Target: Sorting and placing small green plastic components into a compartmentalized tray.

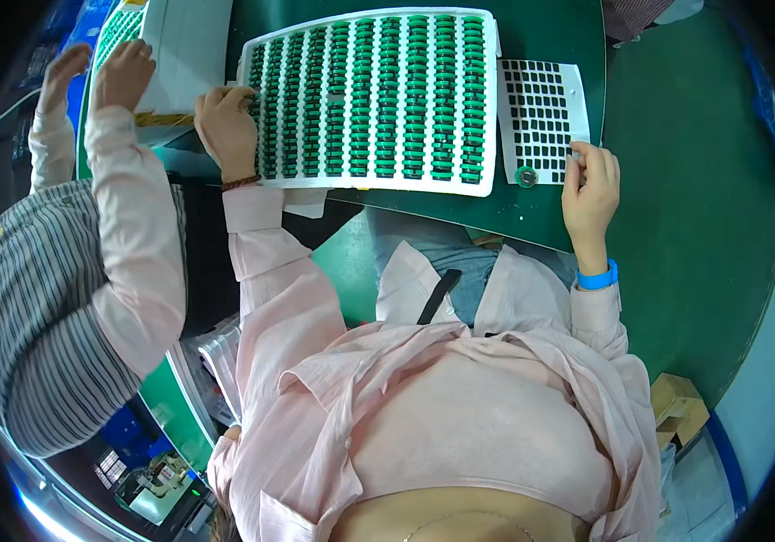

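A white tray [366,185] on the table holds several columns of small green round parts [388,90], packed closely together. My left hand [226,131] is at the tray's left edge, its fingers bent and closed at the end column; what lies between the fingertips is mostly hidden. Right of the tray lies a white sheet [577,86] with rows of small black pads [539,113]. A single green round part [526,176] with a dark centre rests on its lower left corner. My right hand [592,190] pinches at the sheet's lower right edge, over something too small to name.
The dark green table [460,210] ends just in front of me. At the left a co-worker in a striped cap [53,316] reaches both hands [123,77] toward another tray [121,36]. A white box [184,59] stands between us. A wooden stool-like object [679,406] is at lower right.
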### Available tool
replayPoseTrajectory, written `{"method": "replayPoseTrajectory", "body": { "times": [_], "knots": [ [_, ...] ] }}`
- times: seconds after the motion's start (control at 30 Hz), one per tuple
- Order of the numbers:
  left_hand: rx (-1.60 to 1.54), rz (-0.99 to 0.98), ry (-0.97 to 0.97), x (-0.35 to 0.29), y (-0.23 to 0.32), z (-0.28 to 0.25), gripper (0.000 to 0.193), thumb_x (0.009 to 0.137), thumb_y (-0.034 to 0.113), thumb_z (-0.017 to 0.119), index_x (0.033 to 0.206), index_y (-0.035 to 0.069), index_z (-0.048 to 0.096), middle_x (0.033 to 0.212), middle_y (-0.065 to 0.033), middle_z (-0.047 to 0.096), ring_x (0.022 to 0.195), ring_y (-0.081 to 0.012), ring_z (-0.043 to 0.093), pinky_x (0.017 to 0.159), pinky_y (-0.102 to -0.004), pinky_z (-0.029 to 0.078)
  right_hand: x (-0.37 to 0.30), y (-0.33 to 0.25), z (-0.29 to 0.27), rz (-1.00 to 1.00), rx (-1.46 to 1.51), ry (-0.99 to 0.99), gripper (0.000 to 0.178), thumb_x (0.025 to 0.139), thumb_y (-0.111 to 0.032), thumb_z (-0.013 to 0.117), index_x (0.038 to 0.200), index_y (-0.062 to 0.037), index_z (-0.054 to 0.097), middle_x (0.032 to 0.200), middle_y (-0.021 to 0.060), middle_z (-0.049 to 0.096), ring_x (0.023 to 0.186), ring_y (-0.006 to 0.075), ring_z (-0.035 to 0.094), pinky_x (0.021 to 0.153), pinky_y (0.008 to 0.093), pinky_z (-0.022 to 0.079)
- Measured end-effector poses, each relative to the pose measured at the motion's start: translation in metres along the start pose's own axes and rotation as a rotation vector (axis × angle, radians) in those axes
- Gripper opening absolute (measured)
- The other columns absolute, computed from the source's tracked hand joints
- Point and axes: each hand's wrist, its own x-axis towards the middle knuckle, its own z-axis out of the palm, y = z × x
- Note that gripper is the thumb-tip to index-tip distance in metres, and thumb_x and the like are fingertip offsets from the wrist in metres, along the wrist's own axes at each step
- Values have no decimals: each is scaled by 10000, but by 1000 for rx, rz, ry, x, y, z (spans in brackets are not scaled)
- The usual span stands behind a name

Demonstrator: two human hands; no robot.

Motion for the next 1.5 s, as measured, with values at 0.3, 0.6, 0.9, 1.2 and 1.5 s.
{"method": "replayPoseTrajectory", "body": {
  "times": [0.3,0.6,0.9,1.2,1.5],
  "knots": [
    [-170,61,-26,-14,-15,1,188,758,0,688,862,134,769,912,-71,690,920,-258,627,828,-374,511,-21,-2,1,-32,28,2,169,862,18,644,1010,-60,661,806,61,554,730,213,538,643,334,456],
    [-43,108,95,-13,10,5,185,802,-15,624,916,89,727,977,-85,679,970,-313,625,834,-403,509,-10,4,-1,-17,16,0,179,858,21,644,1016,-61,661,812,63,553,733,214,537,646,335,456],
    [-88,-36,-117,16,-21,25,124,805,74,692,928,88,689,975,-114,632,871,-313,634,769,-402,514,-7,7,5,-59,40,60,209,830,31,627,1018,-54,657,870,104,595,795,284,578,689,378,472],
    [-415,2,-122,26,-31,29,115,770,-5,684,873,39,659,870,-87,609,776,-261,610,718,-342,486,-14,9,2,16,72,107,202,840,52,622,1015,-39,668,920,104,610,811,282,592,707,371,489],
    [-875,-324,-27,24,-78,32,36,902,-35,605,917,-8,623,919,-41,645,844,-140,619,759,-257,500,-10,5,6,-42,22,90,146,844,20,643,976,-31,683,891,105,609,837,296,600,724,385,494]
  ]
}}
